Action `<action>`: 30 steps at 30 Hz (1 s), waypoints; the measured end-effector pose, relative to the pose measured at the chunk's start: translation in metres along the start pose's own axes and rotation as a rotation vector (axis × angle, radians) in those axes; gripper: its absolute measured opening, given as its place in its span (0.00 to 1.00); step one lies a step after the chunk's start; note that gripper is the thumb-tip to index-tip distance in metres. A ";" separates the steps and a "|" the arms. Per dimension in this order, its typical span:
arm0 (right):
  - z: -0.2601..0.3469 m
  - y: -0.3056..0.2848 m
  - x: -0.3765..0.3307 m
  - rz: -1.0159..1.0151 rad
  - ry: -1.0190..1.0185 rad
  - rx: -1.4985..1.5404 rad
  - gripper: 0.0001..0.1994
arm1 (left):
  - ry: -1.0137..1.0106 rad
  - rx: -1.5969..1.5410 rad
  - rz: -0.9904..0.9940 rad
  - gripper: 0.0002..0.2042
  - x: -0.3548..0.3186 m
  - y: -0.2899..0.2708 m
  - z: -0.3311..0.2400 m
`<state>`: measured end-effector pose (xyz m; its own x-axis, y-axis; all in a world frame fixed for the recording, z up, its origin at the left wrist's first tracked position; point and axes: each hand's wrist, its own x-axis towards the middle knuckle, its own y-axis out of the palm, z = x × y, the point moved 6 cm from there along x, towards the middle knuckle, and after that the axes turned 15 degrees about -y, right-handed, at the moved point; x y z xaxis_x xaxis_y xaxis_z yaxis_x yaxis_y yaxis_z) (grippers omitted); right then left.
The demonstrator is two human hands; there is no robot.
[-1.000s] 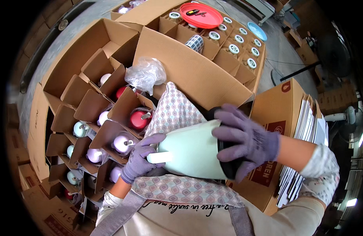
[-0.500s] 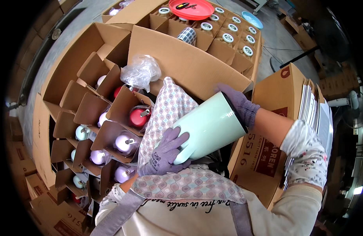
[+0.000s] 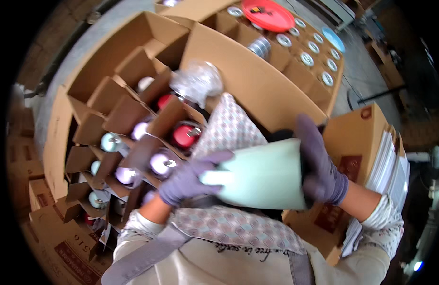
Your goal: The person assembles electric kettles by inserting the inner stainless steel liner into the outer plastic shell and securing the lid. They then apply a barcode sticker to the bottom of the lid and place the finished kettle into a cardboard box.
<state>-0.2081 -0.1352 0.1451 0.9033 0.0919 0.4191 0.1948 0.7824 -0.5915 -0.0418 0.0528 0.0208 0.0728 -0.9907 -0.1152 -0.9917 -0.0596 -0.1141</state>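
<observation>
A mint-green jug shell (image 3: 267, 173), smooth and wide-ended, lies sideways in front of my chest. My left hand (image 3: 195, 178), in a purple glove, is closed around its narrower left end. At the wide, dark right end is my gloved right hand (image 3: 321, 166), blurred, its fingers and thumb spread across the rim and gripping it. What lies inside that end is hidden. Below the shell, a patterned apron (image 3: 233, 228) covers my front, and its cloth also rises behind the shell.
To the left stands a divided carton (image 3: 77, 80) holding several wrapped red, lilac and mint flasks. Crumpled clear plastic (image 3: 198, 83) lies on its dividers. Beyond a cardboard flap, another carton holds glass liners and a red tray (image 3: 271, 21). A carton (image 3: 355, 128) with papers stands right.
The shell has turned closer to level and shifted right and slightly down in view. My right hand has moved right and down over its wide end. The whole view has shifted.
</observation>
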 end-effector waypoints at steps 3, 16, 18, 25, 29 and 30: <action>0.011 0.014 -0.005 0.078 -0.099 -0.245 0.24 | -0.027 0.002 0.041 0.19 0.004 0.012 0.009; -0.058 0.020 -0.039 -0.380 0.639 0.303 0.26 | -0.207 -0.010 -0.147 0.17 0.009 0.034 -0.007; -0.079 0.026 -0.038 -0.647 1.168 0.729 0.23 | 0.028 0.272 -0.238 0.17 0.002 0.053 -0.006; 0.037 0.005 0.003 0.086 -0.059 -0.296 0.42 | 0.003 -0.084 -0.002 0.13 0.015 -0.002 -0.001; -0.002 0.014 -0.026 -0.118 0.332 -0.116 0.33 | -0.048 -0.027 -0.150 0.17 0.020 0.034 0.028; -0.014 0.014 -0.026 -0.186 0.421 -0.005 0.30 | -0.125 -0.042 -0.163 0.17 0.019 0.035 0.020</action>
<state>-0.2238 -0.1350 0.1162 0.9294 -0.3087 0.2025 0.3690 0.7586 -0.5370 -0.0734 0.0345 -0.0056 0.2427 -0.9447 -0.2206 -0.9691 -0.2255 -0.1001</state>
